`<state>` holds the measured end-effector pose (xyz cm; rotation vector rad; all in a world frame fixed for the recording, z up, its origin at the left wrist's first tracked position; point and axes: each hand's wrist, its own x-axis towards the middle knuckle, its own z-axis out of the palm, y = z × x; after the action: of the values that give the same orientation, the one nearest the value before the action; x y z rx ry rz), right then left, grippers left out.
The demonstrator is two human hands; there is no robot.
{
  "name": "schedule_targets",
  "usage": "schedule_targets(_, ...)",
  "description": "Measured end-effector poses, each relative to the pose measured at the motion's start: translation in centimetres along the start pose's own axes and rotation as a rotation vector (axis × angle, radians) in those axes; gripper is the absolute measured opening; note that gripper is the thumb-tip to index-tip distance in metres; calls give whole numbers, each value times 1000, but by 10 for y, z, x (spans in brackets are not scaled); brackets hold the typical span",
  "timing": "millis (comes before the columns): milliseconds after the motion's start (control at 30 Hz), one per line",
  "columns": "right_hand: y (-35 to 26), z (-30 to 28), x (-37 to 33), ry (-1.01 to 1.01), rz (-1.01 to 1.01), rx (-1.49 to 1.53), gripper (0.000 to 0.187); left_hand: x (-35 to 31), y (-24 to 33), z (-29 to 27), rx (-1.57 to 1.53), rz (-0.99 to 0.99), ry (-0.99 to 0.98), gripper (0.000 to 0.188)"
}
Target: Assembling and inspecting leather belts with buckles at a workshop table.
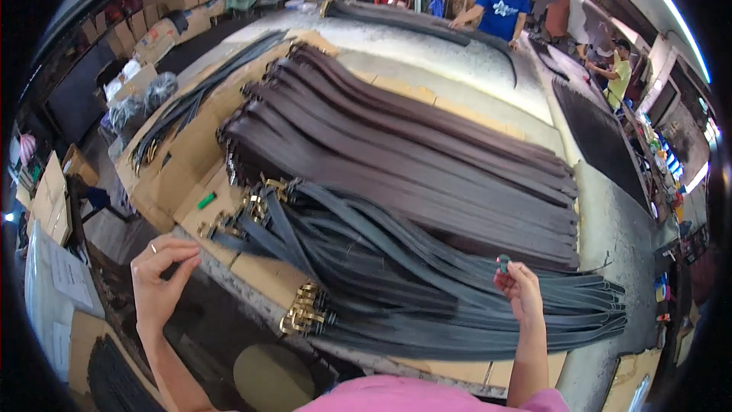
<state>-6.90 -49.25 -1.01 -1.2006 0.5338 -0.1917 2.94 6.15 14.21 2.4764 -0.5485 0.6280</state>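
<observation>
My left hand (162, 278) is raised off the table's near left edge. Its thumb and fingers meet in a pinch, and whatever they hold, if anything, is too small to make out. Over the black belts (396, 259) my right hand (521, 290) grips a small dark green object (503, 263), blurred, with a bit of red near it. The belts lie lengthwise, partly tangled, with gold buckles (306, 311) toward the left. Behind them is a thick layered stack of dark brown belts (396, 152). A small green cylinder (207, 200) rests on the cardboard near the buckles.
More dark straps (187, 99) lie on cardboard (183, 172) at the far left. Across the table, a person in a blue shirt (503, 14) stands by another pile of straps (404, 19). A person in yellow (618, 76) is at the right. Below my left hand stands a round stool seat (272, 378).
</observation>
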Motion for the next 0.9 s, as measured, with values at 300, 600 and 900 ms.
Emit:
schedule_targets(300,8,7,-20,-69,4,-82,12,-16,-13,-5,-70,-74,-128,14)
schedule_targets(600,52,-10,-65,11,91,9,11,-40,-31,18,-84,-56,-250,17)
schedule_targets(900,89,-46,-115,-23,286,-290,17,-112,-66,139,-125,-154,-434,14)
